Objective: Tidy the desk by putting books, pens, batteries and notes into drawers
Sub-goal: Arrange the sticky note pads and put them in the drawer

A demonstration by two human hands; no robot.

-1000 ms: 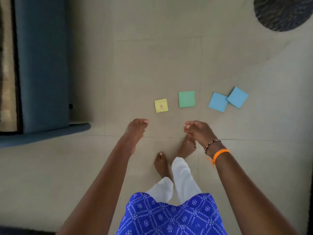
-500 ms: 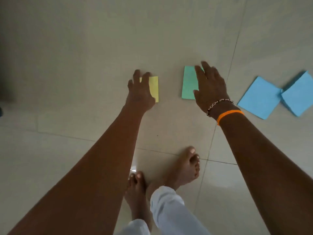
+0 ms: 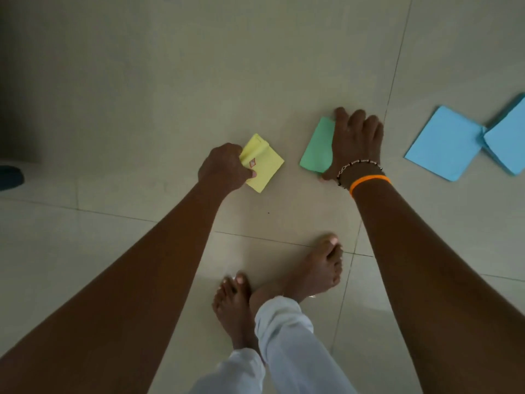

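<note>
Several sticky-note pads lie on the tiled floor. My left hand is shut on the yellow note pad, pinching its left edge so the top sheets curl up. My right hand grips the right edge of the green note pad, thumb at its near corner and fingers over its far corner. Two blue note pads lie further right, one flat on the floor and the other touching it at the frame edge.
My bare feet stand on the beige tiles just below the pads, with white trouser legs above them. A dark blue object shows at the left edge.
I bent lower toward the floor. My left hand went from lying on the yellow pad to pinching and lifting its edge. My right hand closed around the green pad, which has turned.
</note>
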